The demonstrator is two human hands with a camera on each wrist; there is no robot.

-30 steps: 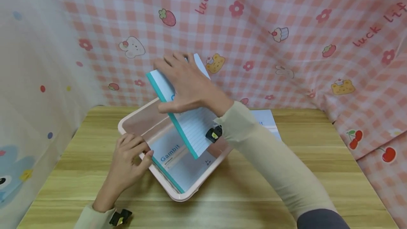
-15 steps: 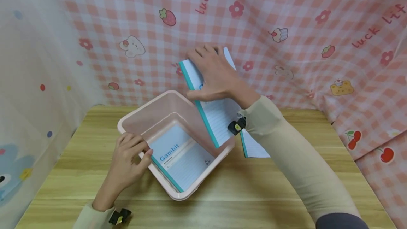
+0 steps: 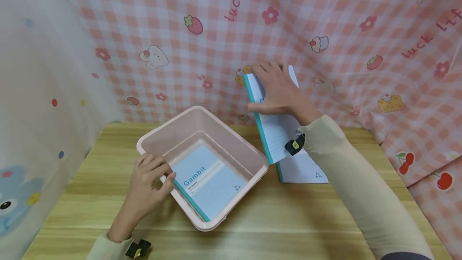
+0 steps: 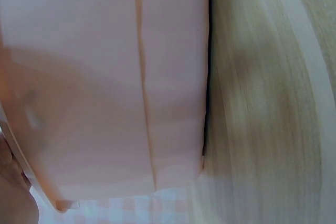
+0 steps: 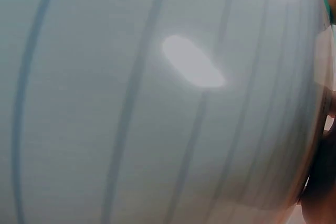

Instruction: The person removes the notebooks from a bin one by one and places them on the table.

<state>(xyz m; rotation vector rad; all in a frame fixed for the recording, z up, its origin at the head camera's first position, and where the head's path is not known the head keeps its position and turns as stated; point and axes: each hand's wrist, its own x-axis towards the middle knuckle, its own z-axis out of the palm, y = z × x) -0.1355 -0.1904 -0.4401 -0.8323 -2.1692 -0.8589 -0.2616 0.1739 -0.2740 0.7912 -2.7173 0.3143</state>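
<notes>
My right hand (image 3: 278,91) holds a pale blue notebook (image 3: 274,137) with a teal spine, thumb at the spine edge and fingers at its top. The notebook is tilted above another notebook (image 3: 301,169) on the table, partly hidden behind it and the sleeve. In the right wrist view, the held notebook's lined cover (image 5: 131,103) fills nearly everything. My left hand (image 3: 149,181) grips the near-left rim of a pink plastic basin (image 3: 231,141). Inside the basin lies a "Gambit" notebook (image 3: 213,183). The left wrist view shows the basin's outer wall (image 4: 79,103).
The wooden table (image 3: 260,228) extends around the basin. A pink checked curtain (image 3: 216,47) hangs right behind the table, and a white patterned curtain (image 3: 39,71) hangs at the left.
My right hand has carried the notebook rightward, from over the basin to over the notebook on the table. My left hand has stayed on the basin rim.
</notes>
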